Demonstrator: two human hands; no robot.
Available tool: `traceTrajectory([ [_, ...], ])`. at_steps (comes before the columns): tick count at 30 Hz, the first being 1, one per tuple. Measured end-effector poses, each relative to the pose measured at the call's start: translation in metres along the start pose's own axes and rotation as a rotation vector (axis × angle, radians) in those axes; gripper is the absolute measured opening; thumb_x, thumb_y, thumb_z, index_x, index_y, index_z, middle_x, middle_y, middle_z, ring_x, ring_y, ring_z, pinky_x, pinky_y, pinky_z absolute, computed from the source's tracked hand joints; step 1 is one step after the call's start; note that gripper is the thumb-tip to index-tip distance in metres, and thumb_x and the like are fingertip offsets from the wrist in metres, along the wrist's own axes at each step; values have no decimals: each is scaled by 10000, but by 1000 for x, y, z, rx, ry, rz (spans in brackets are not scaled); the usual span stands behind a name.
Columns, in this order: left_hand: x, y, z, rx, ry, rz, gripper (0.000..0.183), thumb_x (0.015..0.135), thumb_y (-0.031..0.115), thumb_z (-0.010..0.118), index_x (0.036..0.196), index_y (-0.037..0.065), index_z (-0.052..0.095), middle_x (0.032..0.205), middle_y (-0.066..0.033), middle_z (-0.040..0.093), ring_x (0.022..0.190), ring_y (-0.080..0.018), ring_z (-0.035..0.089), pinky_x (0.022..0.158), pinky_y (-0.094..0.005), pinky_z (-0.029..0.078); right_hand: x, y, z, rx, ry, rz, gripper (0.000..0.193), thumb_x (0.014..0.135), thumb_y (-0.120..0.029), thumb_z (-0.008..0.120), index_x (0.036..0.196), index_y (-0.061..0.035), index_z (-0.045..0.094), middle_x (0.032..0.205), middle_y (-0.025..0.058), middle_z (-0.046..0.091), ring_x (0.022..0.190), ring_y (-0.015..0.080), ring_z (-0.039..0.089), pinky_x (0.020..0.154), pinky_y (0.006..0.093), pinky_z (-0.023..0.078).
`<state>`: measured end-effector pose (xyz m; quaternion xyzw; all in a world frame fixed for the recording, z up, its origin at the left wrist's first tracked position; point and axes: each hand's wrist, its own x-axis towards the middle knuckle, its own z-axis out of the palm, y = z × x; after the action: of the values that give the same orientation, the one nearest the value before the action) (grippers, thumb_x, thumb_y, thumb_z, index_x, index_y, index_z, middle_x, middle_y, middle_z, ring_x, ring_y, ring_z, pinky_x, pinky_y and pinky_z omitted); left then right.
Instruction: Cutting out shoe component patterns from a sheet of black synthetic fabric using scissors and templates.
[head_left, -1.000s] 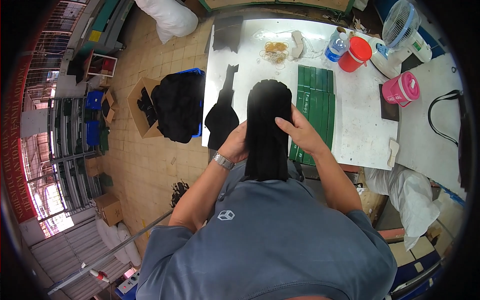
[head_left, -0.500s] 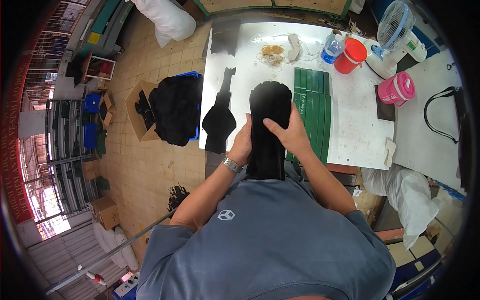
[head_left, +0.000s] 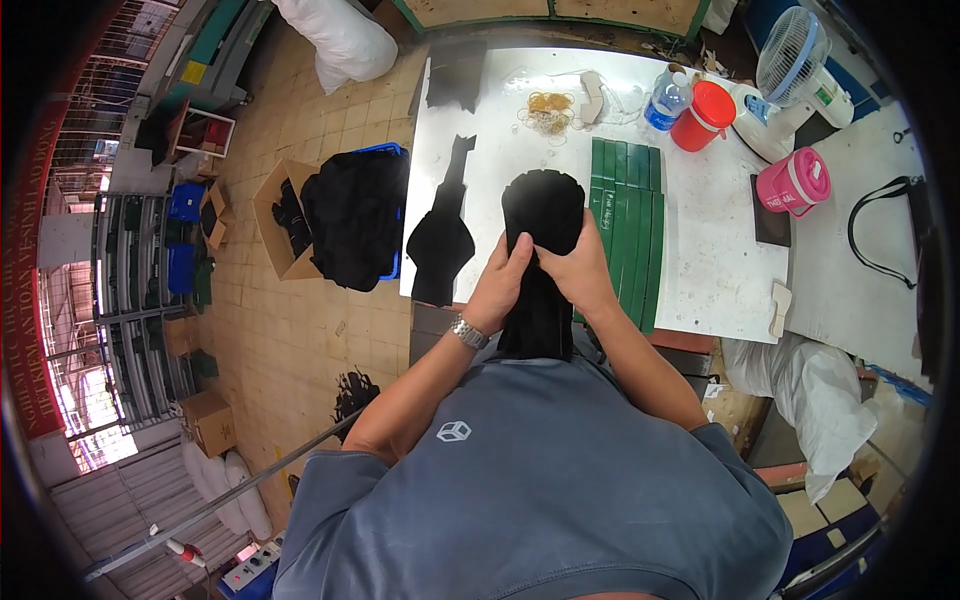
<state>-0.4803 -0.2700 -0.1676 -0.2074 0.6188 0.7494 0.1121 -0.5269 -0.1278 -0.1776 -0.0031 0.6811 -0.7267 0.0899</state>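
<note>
Both hands grip a stack of black cut fabric pieces (head_left: 543,205) held up in front of my chest; it is broad and rounded at the far end. My left hand (head_left: 500,285) closes on its left edge, thumb lying on top. From the right, my right hand (head_left: 585,268) wraps the other edge, its thumb also on the upper face. The fingers underneath are hidden. To the left, another black fabric piece (head_left: 440,250) with a narrow strip at its far end lies flat on the white table (head_left: 700,270). Green bars (head_left: 625,220) lie side by side right of my right hand.
Rubber bands (head_left: 550,110), a water bottle (head_left: 668,100), a red container (head_left: 703,117), a pink jug (head_left: 795,182) and a fan (head_left: 793,60) stand or lie toward the back and right. Left of the table are a blue crate (head_left: 395,265) heaped with black fabric and a cardboard box (head_left: 270,225).
My left thumb has come up onto the top of the black fabric pieces, and both hands now sit closer together around them. The right thumb has shifted slightly nearer to me.
</note>
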Motion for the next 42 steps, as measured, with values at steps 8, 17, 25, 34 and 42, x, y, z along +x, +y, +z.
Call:
traceTrajectory([
  [8, -3, 20, 0, -201, -191, -177, 649, 1065, 416, 599, 1551, 39, 392, 1484, -107, 536, 1292, -183, 557, 1068, -333, 478, -7, -33, -30, -137, -367, 69, 1015, 790, -111, 857, 1573, 4, 221, 1506, 153, 477, 1365, 224, 493, 1154, 365, 403],
  [17, -4, 9, 8, -178, -115, -25, 573, 1024, 282, 693, 1477, 13, 467, 1396, -119, 609, 1233, -181, 599, 1053, -331, 490, -13, -2, -63, 413, -687, 286, 1083, 854, -331, 855, 1642, -43, 170, 1591, 118, 388, 1453, 222, 385, 1195, 356, 340],
  [25, -5, 12, 6, -182, -74, 63, 580, 960, 223, 776, 1426, 7, 509, 1327, -109, 646, 1170, -178, 635, 1003, -342, 528, -24, -42, -48, -201, -69, 82, 260, 895, -157, 783, 1024, 53, 700, 847, 64, 731, 763, 101, 653, 714, 297, 532],
  [34, -2, 4, 17, 83, 56, 255, 587, 927, 167, 800, 1392, -32, 502, 1279, -146, 663, 1130, -207, 650, 982, -339, 525, -32, -37, -10, -330, 229, -146, 171, 879, -71, 748, 969, 35, 649, 776, 118, 682, 684, 155, 655, 650, 320, 523],
  [42, 4, -7, 15, 304, 137, 342, 462, 970, 136, 724, 1331, -36, 493, 1208, -211, 687, 1083, -264, 684, 934, -372, 540, -33, -21, 3, -458, 168, -256, 200, 905, -80, 739, 1034, 27, 630, 932, 165, 700, 786, 299, 708, 707, 392, 567],
])
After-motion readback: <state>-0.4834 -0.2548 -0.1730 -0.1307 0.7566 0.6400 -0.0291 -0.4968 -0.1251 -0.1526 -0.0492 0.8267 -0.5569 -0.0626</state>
